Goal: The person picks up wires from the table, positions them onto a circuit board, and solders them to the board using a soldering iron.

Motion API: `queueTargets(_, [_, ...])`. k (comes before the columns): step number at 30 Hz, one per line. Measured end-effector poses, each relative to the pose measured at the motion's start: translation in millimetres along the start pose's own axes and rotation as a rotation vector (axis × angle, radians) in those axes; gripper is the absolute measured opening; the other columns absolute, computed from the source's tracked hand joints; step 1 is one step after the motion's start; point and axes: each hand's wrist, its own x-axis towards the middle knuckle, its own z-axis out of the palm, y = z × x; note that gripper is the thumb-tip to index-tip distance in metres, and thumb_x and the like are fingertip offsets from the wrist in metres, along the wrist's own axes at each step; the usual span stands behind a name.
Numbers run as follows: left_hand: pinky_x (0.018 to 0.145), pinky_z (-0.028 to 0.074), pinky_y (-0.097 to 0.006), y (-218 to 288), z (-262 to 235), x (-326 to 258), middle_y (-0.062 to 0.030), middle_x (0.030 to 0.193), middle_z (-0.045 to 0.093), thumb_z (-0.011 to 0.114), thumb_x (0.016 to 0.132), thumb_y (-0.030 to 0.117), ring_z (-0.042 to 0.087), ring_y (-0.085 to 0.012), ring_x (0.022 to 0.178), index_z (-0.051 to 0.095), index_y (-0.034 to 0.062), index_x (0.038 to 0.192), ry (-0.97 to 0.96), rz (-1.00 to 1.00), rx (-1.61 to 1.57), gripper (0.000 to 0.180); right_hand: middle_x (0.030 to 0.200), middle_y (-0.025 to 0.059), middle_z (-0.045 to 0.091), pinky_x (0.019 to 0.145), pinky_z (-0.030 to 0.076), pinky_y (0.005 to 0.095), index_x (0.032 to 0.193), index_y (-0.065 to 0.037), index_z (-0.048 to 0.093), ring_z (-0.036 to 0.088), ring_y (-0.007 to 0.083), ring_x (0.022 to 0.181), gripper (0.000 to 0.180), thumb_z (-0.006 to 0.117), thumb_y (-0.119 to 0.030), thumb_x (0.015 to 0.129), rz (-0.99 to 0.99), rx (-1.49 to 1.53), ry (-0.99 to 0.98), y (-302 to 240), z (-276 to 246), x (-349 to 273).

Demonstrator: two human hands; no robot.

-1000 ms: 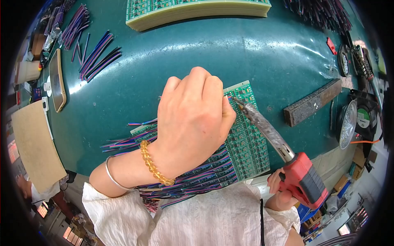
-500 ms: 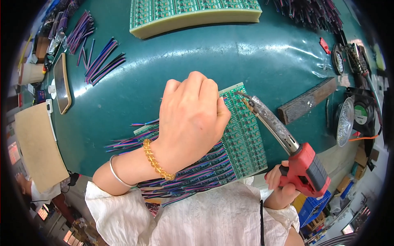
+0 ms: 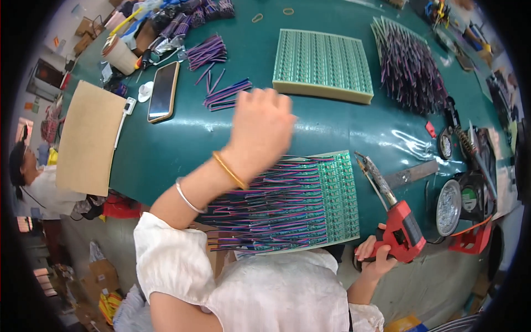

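My left hand (image 3: 264, 124), with bracelets on its wrist, is raised over the green mat, just short of a few loose cut wires (image 3: 228, 95). Its fingers curl down out of sight and are slightly blurred, so I cannot tell whether they hold anything. My right hand (image 3: 377, 259) grips a red soldering gun (image 3: 406, 229), its metal tip pointing away beside the circuit board panel (image 3: 340, 205). That panel lies at the near table edge, with rows of purple, black and blue wires (image 3: 271, 213) extending leftward across it.
A thick stack of green circuit board panels (image 3: 323, 63) sits farther back, beside a heap of wired boards (image 3: 409, 72). A phone (image 3: 164, 91) and a brown cardboard sheet (image 3: 91, 138) lie left. On the right are a dark bar (image 3: 412, 174), a round metal dish (image 3: 447, 207) and a fan (image 3: 473, 193).
My left hand has moved from the panel's far edge up toward the loose wires. The soldering gun's tip has come away from the panel. The view has shifted, showing more of the table's far side.
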Motion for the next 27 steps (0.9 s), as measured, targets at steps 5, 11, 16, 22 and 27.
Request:
queueTargets(5, [0.08, 0.041, -0.04, -97, 40, -14, -0.0078, 0.09, 0.058, 0.068, 0.084, 0.014, 0.056, -0.0276, 0.09, 0.062, 0.008, 0.089, 0.214, 0.01, 0.078, 0.01, 0.053, 0.0055, 0.046, 0.041, 0.042, 0.0295, 0.127, 0.011, 0.044, 0.044, 0.0143, 0.04, 0.057, 0.061, -0.035, 0.097, -0.035, 0.055, 0.022, 0, 11, 4])
queueTargets(11, [0.078, 0.041, -0.041, -110, 60, -17, -0.0088, 0.086, 0.058, 0.067, 0.081, 0.008, 0.056, -0.0295, 0.089, 0.061, 0.007, 0.086, 0.178, 0.028, -0.215, 0.008, 0.052, 0.0065, 0.048, 0.04, 0.041, 0.0302, 0.124, 0.012, 0.045, 0.044, 0.0159, 0.038, 0.042, 0.058, -0.018, 0.097, -0.007, 0.088, 0.107, -1, 11, 2])
queueTargets(16, [0.079, 0.041, -0.043, -100, 65, -21, -0.01, 0.087, 0.058, 0.067, 0.08, 0.008, 0.055, -0.0305, 0.09, 0.058, 0.0064, 0.083, 0.186, -0.067, -0.255, 0.009, 0.054, 0.0064, 0.047, 0.039, 0.043, 0.0302, 0.123, 0.008, 0.05, 0.047, 0.0154, 0.039, 0.041, 0.06, -0.023, 0.097, 0.021, -0.005, 0.111, 1, 5, 6])
queueTargets(22, [0.08, 0.041, -0.043, -106, 63, -14, -0.0094, 0.088, 0.059, 0.067, 0.081, 0.007, 0.055, -0.0307, 0.09, 0.058, 0.0063, 0.084, 0.129, -0.108, -0.291, 0.01, 0.054, 0.0069, 0.048, 0.04, 0.043, 0.0302, 0.123, 0.01, 0.049, 0.047, 0.0156, 0.039, 0.037, 0.057, -0.016, 0.098, 0.015, 0.007, 0.193, -4, 17, 12])
queueTargets(27, [0.075, 0.039, -0.039, -114, 62, -14, -0.0081, 0.079, 0.057, 0.066, 0.082, 0.003, 0.054, -0.0277, 0.081, 0.056, 0.0051, 0.082, 0.173, -0.073, -0.362, 0.01, 0.055, 0.0069, 0.049, 0.042, 0.045, 0.0306, 0.124, 0.011, 0.047, 0.048, 0.0156, 0.04, 0.041, 0.059, -0.017, 0.096, 0.023, 0.044, 0.118, 0, 16, 6])
